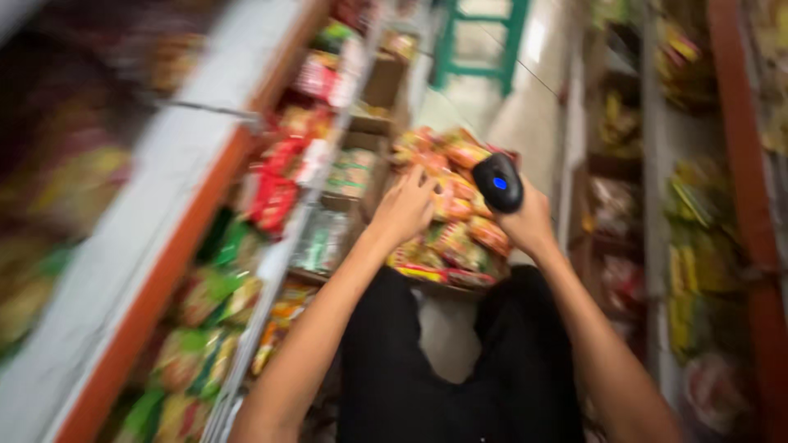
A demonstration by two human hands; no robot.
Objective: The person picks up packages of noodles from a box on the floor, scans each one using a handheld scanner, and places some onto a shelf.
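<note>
Head view, blurred: right hand (529, 220) clamped on black handheld scanner (497, 182) with blue light on, held over a box of orange snack packets (447, 215) on the floor between shelves (271, 262). Left hand (404, 205) rests fingers-apart on packets – scanning step, I'd judge; next calls for steady aim.

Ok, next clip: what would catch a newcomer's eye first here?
Probably the black scanner with its glowing blue light, held in the right hand at centre frame. Just below it sits a heap of orange and yellow snack packets, with the left hand resting on top. Blurred shelves of bright packets line both sides of the narrow aisle.
</note>
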